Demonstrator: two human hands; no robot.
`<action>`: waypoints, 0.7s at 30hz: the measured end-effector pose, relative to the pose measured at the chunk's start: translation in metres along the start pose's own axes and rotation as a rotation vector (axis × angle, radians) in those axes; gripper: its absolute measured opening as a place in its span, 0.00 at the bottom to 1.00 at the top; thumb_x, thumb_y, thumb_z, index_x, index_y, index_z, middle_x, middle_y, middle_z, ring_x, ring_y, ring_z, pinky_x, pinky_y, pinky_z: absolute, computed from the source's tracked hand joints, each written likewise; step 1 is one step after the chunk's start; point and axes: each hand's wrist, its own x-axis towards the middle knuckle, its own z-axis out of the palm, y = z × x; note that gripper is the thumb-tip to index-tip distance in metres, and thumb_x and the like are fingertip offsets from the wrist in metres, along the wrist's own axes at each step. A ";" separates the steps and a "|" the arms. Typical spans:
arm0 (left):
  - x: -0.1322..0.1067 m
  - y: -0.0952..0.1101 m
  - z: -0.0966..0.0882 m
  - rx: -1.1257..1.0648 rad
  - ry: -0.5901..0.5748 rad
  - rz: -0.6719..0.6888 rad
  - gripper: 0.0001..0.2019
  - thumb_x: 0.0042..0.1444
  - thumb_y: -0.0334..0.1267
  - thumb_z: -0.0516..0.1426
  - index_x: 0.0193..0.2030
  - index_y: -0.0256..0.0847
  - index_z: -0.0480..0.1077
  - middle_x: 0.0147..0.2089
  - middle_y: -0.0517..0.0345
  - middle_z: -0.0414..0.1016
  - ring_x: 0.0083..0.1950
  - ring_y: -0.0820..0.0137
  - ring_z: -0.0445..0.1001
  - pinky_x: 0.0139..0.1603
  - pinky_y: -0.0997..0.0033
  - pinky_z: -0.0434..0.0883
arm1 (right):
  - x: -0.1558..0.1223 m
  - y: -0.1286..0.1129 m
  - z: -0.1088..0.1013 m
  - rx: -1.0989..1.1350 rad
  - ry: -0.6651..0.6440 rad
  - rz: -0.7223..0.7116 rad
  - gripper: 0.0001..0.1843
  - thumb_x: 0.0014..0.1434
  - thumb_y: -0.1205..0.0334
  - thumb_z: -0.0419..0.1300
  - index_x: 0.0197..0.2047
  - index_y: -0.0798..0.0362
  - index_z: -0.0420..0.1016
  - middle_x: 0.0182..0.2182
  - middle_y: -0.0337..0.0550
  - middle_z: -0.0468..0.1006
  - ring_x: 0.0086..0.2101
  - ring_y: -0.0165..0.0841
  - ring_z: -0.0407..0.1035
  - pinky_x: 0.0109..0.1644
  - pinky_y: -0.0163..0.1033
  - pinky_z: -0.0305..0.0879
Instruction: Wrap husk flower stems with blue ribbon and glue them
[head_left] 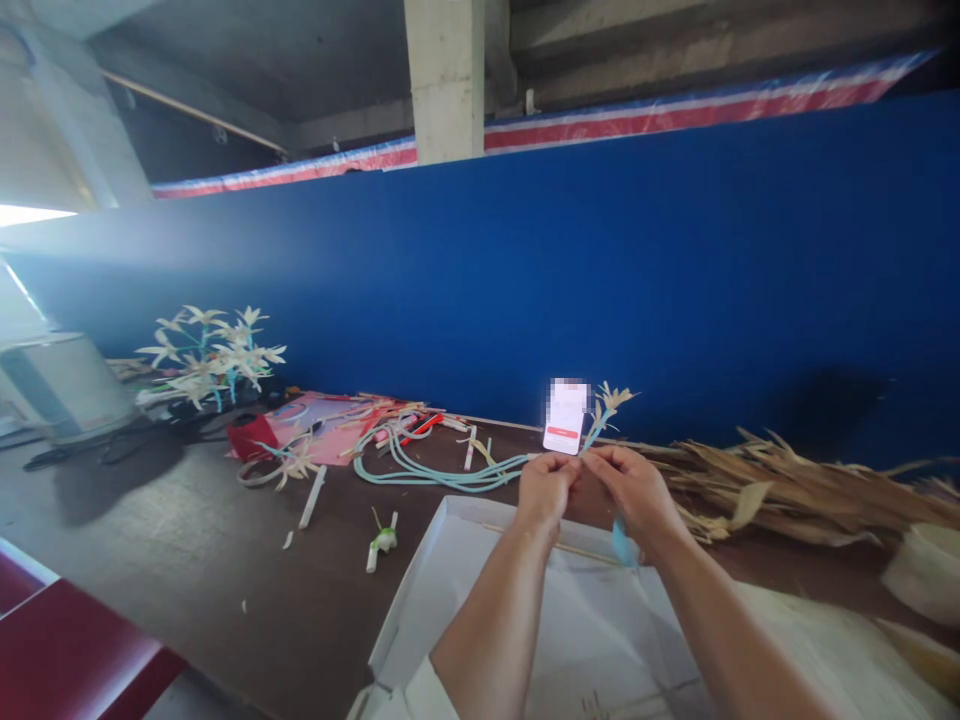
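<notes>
My right hand [628,488] is closed in a pinch on the light-blue stem of a pale artificial flower [615,397], which points up and to the right. My left hand [547,490] is closed too, its fingertips meeting the right ones near the stem's lower end; what it pinches is hidden. Below the right hand hangs a light-blue strip [621,543]. A phone [565,418] with a lit screen stands upright just behind the fingers. Beneath my forearms lies a white open box [427,590] with thin sticks in it.
Light-blue cords [442,482] curve left of my hands. Dried husks [795,490] lie at right. Further left are a loose pale flower [296,465], pink sheets [322,420], a green-wrapped white stick [382,540] and a bunch of finished-looking flowers [225,355]. A blue panel [675,270] stands behind.
</notes>
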 end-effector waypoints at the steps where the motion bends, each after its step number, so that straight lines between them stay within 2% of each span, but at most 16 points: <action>1: 0.001 -0.001 0.000 -0.002 0.011 0.002 0.10 0.39 0.41 0.60 0.25 0.35 0.69 0.18 0.62 0.63 0.20 0.80 0.59 0.21 0.80 0.57 | 0.000 0.000 0.000 0.001 -0.010 -0.002 0.19 0.46 0.46 0.59 0.31 0.55 0.74 0.18 0.36 0.69 0.19 0.26 0.57 0.22 0.33 0.51; 7: 0.000 0.000 0.002 -0.124 0.010 -0.045 0.09 0.38 0.37 0.60 0.23 0.34 0.67 0.18 0.63 0.62 0.18 0.82 0.58 0.20 0.81 0.54 | 0.000 0.000 0.000 0.074 -0.074 0.044 0.20 0.46 0.47 0.60 0.34 0.56 0.73 0.16 0.34 0.65 0.17 0.25 0.53 0.20 0.32 0.47; 13: -0.003 0.001 0.003 -0.259 -0.069 -0.097 0.12 0.36 0.39 0.62 0.25 0.34 0.66 0.18 0.64 0.61 0.18 0.82 0.57 0.18 0.81 0.52 | -0.001 -0.003 0.003 0.253 -0.107 0.156 0.20 0.41 0.46 0.62 0.30 0.54 0.68 0.16 0.33 0.63 0.16 0.24 0.53 0.19 0.32 0.45; 17: -0.002 -0.002 0.005 -0.150 -0.021 -0.049 0.13 0.38 0.42 0.62 0.25 0.34 0.67 0.19 0.63 0.62 0.19 0.81 0.58 0.20 0.80 0.58 | 0.001 0.000 0.004 0.276 -0.071 0.173 0.19 0.41 0.48 0.63 0.30 0.54 0.68 0.14 0.32 0.62 0.15 0.24 0.51 0.18 0.31 0.44; 21: 0.002 -0.009 0.003 0.057 0.036 0.085 0.12 0.43 0.43 0.59 0.29 0.36 0.70 0.22 0.61 0.67 0.22 0.77 0.63 0.24 0.77 0.63 | 0.003 0.005 0.004 0.169 0.009 0.142 0.18 0.42 0.50 0.62 0.31 0.55 0.72 0.16 0.35 0.67 0.16 0.25 0.56 0.19 0.32 0.49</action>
